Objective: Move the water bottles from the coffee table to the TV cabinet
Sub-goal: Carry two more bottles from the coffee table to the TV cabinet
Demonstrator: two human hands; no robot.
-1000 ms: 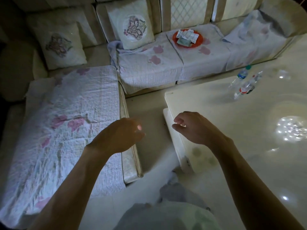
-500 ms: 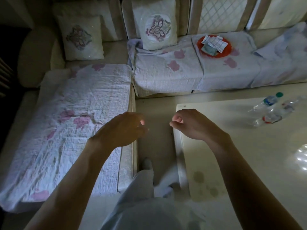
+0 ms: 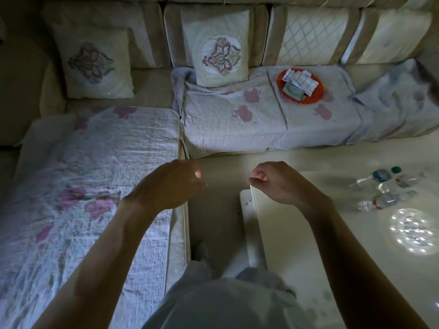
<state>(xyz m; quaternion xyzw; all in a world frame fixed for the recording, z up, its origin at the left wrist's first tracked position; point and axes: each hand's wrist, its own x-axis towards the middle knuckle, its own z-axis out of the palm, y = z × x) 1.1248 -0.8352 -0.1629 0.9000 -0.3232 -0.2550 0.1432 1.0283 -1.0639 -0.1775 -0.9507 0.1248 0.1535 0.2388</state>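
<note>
Both hands are held out in front of the body, empty. The left hand (image 3: pixel 169 184) is seen from the back, over the edge of the sofa seat and the strip of floor (image 3: pixel 213 210) beside it; its grip is loosely curled around nothing, the fingers bent downward. The right hand (image 3: pixel 279 184) is held above the near left corner of the bench (image 3: pixel 308 245); its grip is also a loose, half-closed curl, with no object in it.

Three water bottles are seen lying on their sides on the bench, well apart from both hands, toward the right edge of the view. The bottle with a blue label (image 3: pixel 373 178) lies farthest back, and a green cap (image 3: pixel 396 170) is seen just beside it. A second bottle (image 3: pixel 409 179) lies to its right, partly blurred. The bottle with a red label (image 3: pixel 386 200) lies nearest. A bright round patch of reflected light (image 3: pixel 413 231) is seen on the bench surface just in front of the bottles.

The sofa (image 3: pixel 237 119) is covered with quilted throws printed with pink flowers. Two embroidered cushions (image 3: pixel 222 47) are propped against its back. An orange plate (image 3: pixel 299 87) holding paper packets is set on the sofa seat.
</note>
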